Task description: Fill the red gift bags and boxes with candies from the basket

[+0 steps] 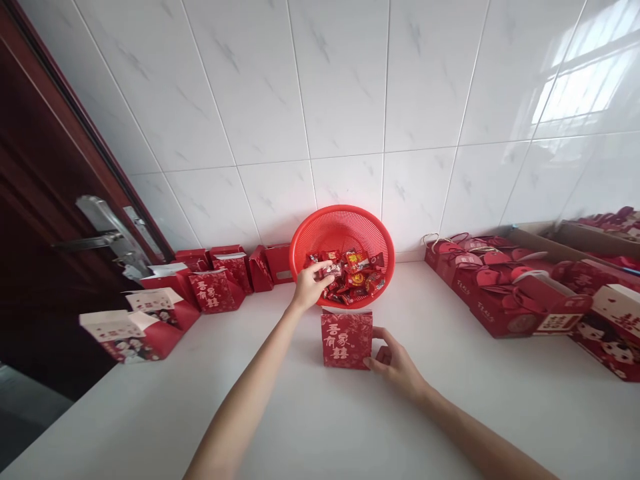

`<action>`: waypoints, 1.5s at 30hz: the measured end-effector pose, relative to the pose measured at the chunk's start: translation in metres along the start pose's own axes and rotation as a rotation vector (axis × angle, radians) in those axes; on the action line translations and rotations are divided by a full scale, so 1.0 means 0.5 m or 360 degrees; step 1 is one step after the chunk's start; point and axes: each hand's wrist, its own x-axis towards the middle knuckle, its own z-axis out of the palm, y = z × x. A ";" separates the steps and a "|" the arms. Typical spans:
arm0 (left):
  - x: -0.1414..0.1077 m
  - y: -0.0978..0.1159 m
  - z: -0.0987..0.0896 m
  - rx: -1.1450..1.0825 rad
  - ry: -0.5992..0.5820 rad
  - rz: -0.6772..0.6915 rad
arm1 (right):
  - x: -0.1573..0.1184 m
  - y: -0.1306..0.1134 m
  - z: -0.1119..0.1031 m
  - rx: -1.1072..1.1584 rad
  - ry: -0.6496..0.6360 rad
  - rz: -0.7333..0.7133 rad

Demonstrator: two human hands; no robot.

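The view is being taken from a camera worn on the head, tilted forward and down. A tiled wall (340,87) is being faced ahead, while a white counter (320,427), the left hand (310,285) and the right hand (395,363) are being watched from close above.

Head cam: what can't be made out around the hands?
Head view:
Anything in the left hand: its fingers hide it.
Labels on the wrapped sweets in the red plastic basket: too small to read.
Inside of the red paper gift box: its front panel hides it.
Far-right boxes: cut off by the frame edge.
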 end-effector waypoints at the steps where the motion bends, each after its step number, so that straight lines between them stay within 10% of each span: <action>1: -0.006 0.003 0.001 -0.0100 -0.0013 -0.0022 | -0.002 0.001 -0.001 0.0013 -0.0012 -0.0014; 5: -0.028 0.016 0.006 -0.0346 -0.0010 -0.0121 | -0.007 0.009 -0.016 0.0074 -0.0053 -0.0076; 12: -0.044 0.041 0.007 -0.0866 -0.0050 -0.0374 | 0.074 -0.089 -0.082 0.0131 0.0531 -0.0422; 21: -0.053 0.049 0.009 -0.1377 -0.0233 -0.0826 | 0.212 -0.227 -0.032 0.0325 -0.0019 -0.0718; 36: -0.006 0.075 -0.007 -0.0573 -0.0383 -0.0244 | 0.248 -0.231 -0.022 0.0835 0.0260 -0.0570; 45: 0.047 -0.024 -0.031 0.0334 -0.0190 -0.0089 | 0.240 -0.253 -0.079 0.1219 0.0477 -0.0395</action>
